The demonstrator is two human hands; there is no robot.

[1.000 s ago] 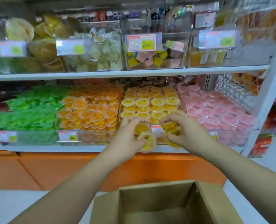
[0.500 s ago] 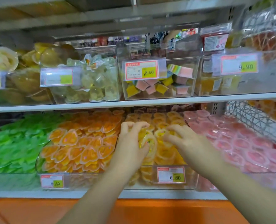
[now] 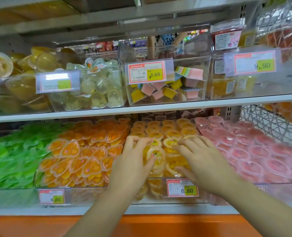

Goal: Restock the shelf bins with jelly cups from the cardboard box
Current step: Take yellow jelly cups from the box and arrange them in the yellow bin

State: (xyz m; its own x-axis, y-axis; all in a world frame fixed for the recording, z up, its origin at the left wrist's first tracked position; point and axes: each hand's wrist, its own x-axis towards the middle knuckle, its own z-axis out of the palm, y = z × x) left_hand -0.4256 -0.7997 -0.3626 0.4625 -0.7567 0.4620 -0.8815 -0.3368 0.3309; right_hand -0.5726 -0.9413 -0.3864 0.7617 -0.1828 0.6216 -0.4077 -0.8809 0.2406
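My left hand (image 3: 133, 163) curls thumb and fingers round one yellow jelly cup (image 3: 157, 158), tilted on edge over the heaped yellow bin (image 3: 152, 192) on the lower shelf (image 3: 159, 210). My right hand (image 3: 203, 163) lies spread, fingers flat on the cups just beside it. The bin is piled high, so stacked cups crowd both hands. Orange heart cups (image 3: 83, 158) press in from the left, with green ones (image 3: 10, 161) beyond them and pink cups (image 3: 254, 154) on the right. A 6.60 price tag (image 3: 182, 190) fronts the bin. The upper shelf (image 3: 159, 106) hangs close overhead with clear bins of pale cups (image 3: 93, 93) and square sweets (image 3: 160, 91). An orange panel (image 3: 159, 224) runs below.
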